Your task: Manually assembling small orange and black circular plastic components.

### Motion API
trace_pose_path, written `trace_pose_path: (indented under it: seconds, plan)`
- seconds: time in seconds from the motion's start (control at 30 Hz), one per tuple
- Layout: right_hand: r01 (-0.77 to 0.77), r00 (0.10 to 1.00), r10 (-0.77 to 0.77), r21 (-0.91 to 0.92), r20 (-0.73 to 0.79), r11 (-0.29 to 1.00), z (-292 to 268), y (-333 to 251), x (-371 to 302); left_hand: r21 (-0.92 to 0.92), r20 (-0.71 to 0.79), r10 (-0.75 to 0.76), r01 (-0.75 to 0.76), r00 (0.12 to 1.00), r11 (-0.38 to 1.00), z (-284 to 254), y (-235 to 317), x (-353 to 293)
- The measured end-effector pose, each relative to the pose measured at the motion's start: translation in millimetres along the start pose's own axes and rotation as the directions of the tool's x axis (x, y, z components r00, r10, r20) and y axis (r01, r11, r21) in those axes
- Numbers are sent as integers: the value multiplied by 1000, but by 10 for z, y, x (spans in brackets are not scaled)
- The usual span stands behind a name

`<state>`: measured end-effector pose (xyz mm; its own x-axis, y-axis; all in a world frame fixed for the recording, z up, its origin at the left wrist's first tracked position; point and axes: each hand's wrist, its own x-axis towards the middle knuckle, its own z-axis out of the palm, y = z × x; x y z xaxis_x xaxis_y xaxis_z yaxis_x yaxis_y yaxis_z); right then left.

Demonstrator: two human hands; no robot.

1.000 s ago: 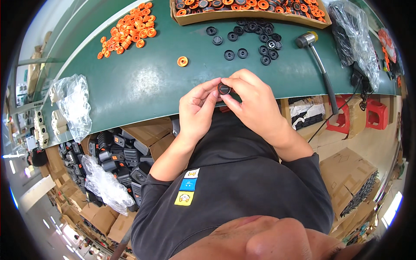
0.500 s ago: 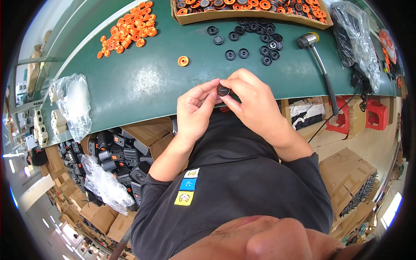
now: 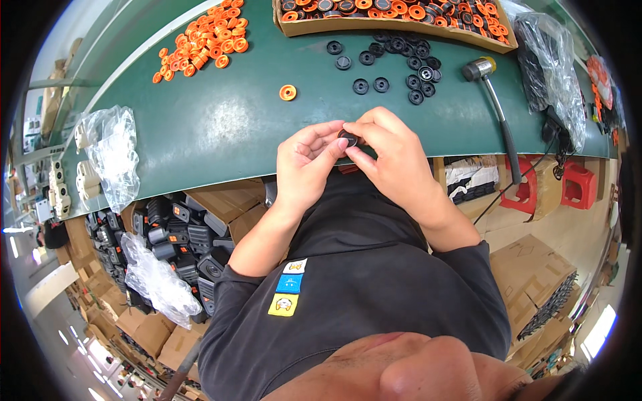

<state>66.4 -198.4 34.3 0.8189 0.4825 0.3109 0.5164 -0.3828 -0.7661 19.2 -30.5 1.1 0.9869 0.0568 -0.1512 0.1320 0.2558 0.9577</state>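
Note:
Between both hands, just above the near edge of the green table (image 3: 221, 134), is a small round black knob (image 3: 348, 139). My left hand (image 3: 304, 167) grips it from the left, its thumb lying over part of the face. From the right, my right hand (image 3: 394, 157) pinches the same knob between thumb and fingers. The fingers hide much of its rim and underside. Beyond the hands, one orange knob piece (image 3: 287, 92) lies alone, and several black discs (image 3: 415, 81) are scattered farther right.
A heap of orange pieces (image 3: 214, 43) lies at the far left. At the back, a cardboard box (image 3: 394, 25) holds orange and black knobs. A mallet (image 3: 499, 110) overhangs the table edge at right, near a clear plastic bag (image 3: 565, 73). Another bag (image 3: 114, 157) lies left.
The left thumb has slid farther over the knob's face, and the knob appears turned, with its orange edge no longer showing. The whole view has shifted slightly.

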Motion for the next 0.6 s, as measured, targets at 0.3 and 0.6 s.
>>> trace_pose_path:
  seconds: [0.3,0.6]
  plan:
    - [-221,975,180,666,130,713,75,325,-118,-125,29,-27,31,999,992,22,83,-16]
    - [-145,983,184,633,4,761,117,249,-136,9,2,253,-253,967,967,158,100,-52]
